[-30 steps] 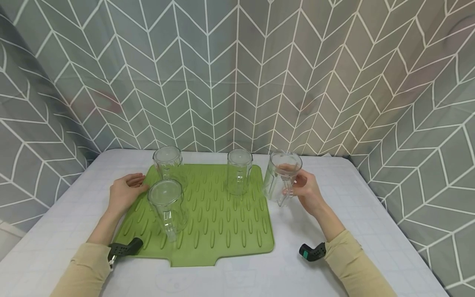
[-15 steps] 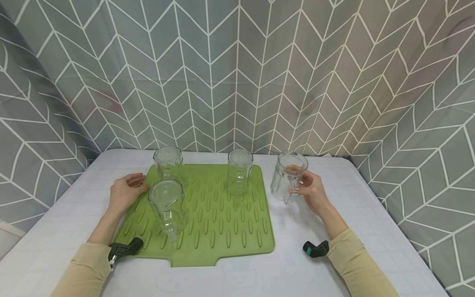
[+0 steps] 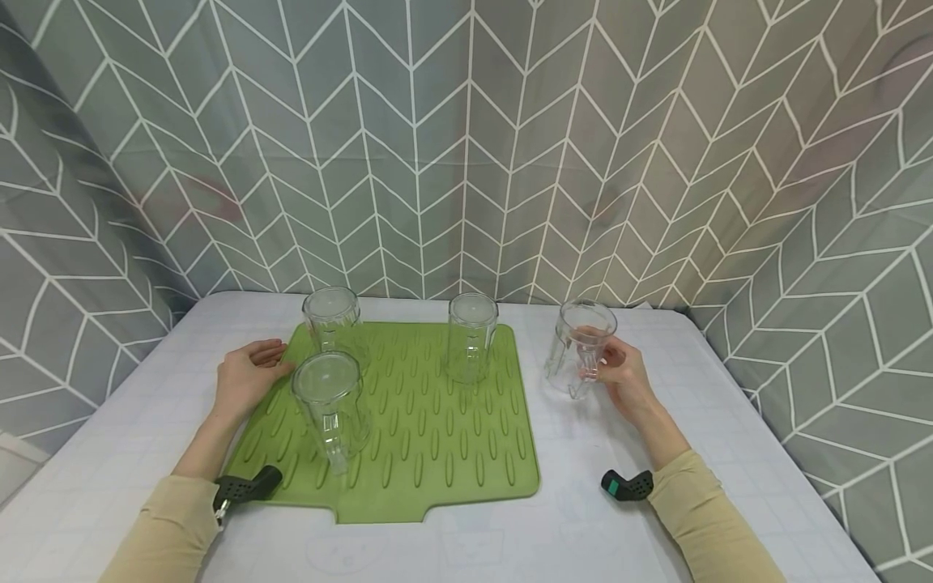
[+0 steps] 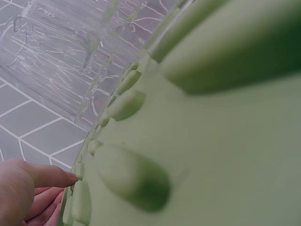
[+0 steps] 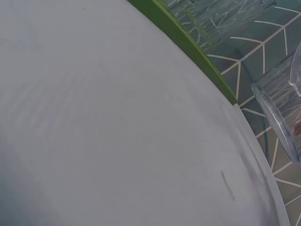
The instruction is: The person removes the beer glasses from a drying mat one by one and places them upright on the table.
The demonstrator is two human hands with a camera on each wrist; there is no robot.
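A clear glass mug (image 3: 581,348) is held by my right hand (image 3: 628,382) to the right of the green ribbed mat (image 3: 437,478); its handle faces me. In the right wrist view the mug (image 5: 277,117) shows at the right edge, its base seeming raised off the white surface. My left hand (image 3: 246,379) rests at the mat's left edge with relaxed fingers, and in the left wrist view the hand's thumb (image 4: 51,176) touches the mat's rim. Three more glass mugs stand on the mat: back left (image 3: 331,324), front left (image 3: 330,405) and back right (image 3: 471,340).
The mat lies on a white-covered table (image 3: 510,542) with a patterned curtain (image 3: 466,146) behind and at both sides. A black wrist device (image 3: 627,486) is on the right wrist, another (image 3: 248,486) on the left.
My right hand has carried its mug a little to the right, away from the mat's edge. The left hand and the three mugs on the mat have stayed in place.
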